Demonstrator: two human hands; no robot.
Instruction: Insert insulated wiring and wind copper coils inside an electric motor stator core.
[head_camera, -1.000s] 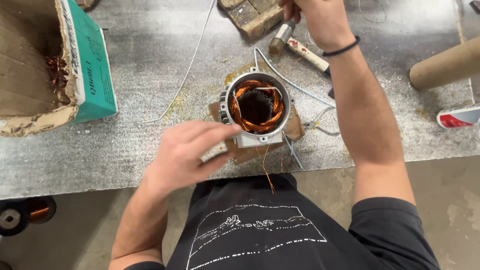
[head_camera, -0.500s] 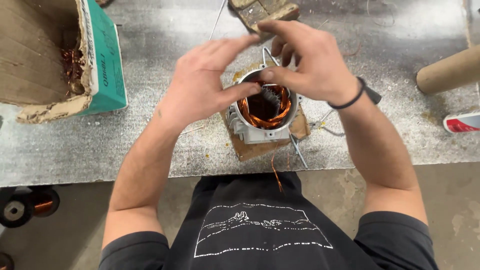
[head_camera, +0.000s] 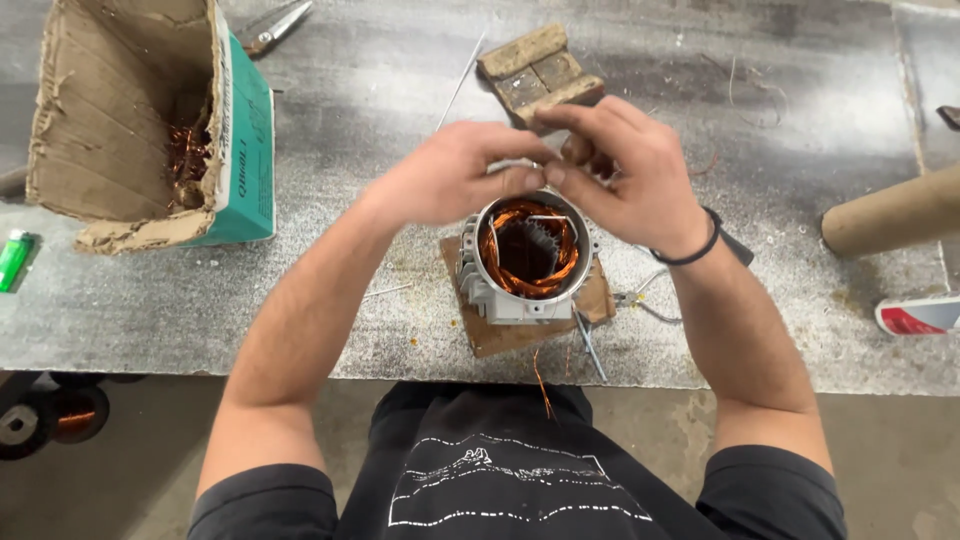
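Pinched between the fingertips of left hand (head_camera: 450, 180) and right hand (head_camera: 625, 175), now raised together, something small and unclear is held above the copper-wound motor stator (head_camera: 527, 255) near the worktop's (head_camera: 380, 90) front edge.

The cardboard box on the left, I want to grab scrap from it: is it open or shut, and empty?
Open and not empty: the cardboard box lies tipped with its mouth showing, and copper wire scrap sits inside.
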